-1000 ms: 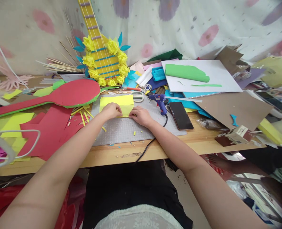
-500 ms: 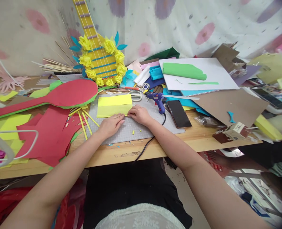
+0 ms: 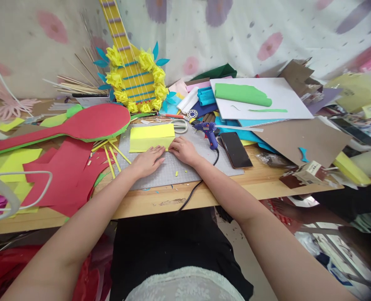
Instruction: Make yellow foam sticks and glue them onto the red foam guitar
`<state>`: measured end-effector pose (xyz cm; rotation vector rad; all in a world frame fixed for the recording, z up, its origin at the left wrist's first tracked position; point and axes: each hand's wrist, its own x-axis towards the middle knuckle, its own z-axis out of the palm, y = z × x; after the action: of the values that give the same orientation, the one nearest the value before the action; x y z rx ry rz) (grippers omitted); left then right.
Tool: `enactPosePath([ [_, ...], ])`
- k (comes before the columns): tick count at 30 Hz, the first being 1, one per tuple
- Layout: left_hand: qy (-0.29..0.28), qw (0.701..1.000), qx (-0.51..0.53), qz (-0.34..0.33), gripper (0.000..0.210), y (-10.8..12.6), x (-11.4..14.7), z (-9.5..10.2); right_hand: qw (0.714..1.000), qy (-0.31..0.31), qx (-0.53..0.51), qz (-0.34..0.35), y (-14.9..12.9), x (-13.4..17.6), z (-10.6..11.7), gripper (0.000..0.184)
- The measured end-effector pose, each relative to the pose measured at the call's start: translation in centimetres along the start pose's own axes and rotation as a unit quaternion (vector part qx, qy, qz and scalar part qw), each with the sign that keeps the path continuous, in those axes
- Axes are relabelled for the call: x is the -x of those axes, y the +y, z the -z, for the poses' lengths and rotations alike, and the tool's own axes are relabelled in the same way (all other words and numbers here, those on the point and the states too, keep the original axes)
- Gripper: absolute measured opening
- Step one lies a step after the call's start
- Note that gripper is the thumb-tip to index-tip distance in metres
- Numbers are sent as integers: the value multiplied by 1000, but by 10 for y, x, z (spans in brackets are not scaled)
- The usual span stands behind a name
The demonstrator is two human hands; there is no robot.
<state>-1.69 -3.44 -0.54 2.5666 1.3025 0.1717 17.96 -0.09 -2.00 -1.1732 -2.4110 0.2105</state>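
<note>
A sheet of yellow paper (image 3: 151,143) lies on the grey cutting mat (image 3: 173,172), its far strip brighter than the near part. Across its near edge rests my left hand (image 3: 149,161), fingers stretched out and lying flat, thumb apart. My right hand (image 3: 183,150) is at the near right corner, fingers bent together and pressed on the paper's edge; the fingertips are partly hidden. Just beyond the sheet are scissors with pale handles (image 3: 181,125). A blue glue gun (image 3: 209,133) with a clear glue stick lies right of my right hand.
A phone (image 3: 236,149) lies on the mat's right side. The glue gun's black cable (image 3: 193,193) crosses the table's front edge. Left are a red paddle-shaped piece (image 3: 99,121), red paper (image 3: 63,179) and yellow strips (image 3: 109,162). A yellow flower-trimmed guitar model (image 3: 137,79) stands behind.
The near edge of the yellow paper now looks flatter under my fingers. My left fingers have spread slightly and shifted a little up the sheet. My right hand has barely moved.
</note>
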Motion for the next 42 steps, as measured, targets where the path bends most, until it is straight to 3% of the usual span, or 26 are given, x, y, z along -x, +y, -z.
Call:
enactPosePath([
  [4,-14,1000,-9,-6,57,-1,-2,1,1000,17,-8,-23,2,0,0,22],
  [8,-19,1000,-16,-5,57,-1,-4,1,988,91,-48,-112,7,-2,4,24],
  [12,-25,999,-22,-6,58,0,-5,1,979,101,-78,-161,12,-2,6,23],
  [22,-6,1000,-25,-4,66,-3,-7,-5,994,25,-59,-89,-1,1,0,25],
  [34,-64,998,10,15,72,0,-11,8,997,-1,-4,-82,-3,-8,-3,11],
  [39,-67,987,110,93,75,2,-9,15,998,-19,-7,-62,-3,-10,0,10],
  [42,-24,963,225,146,74,-3,-11,13,998,-29,-15,-62,-4,-11,1,12],
])
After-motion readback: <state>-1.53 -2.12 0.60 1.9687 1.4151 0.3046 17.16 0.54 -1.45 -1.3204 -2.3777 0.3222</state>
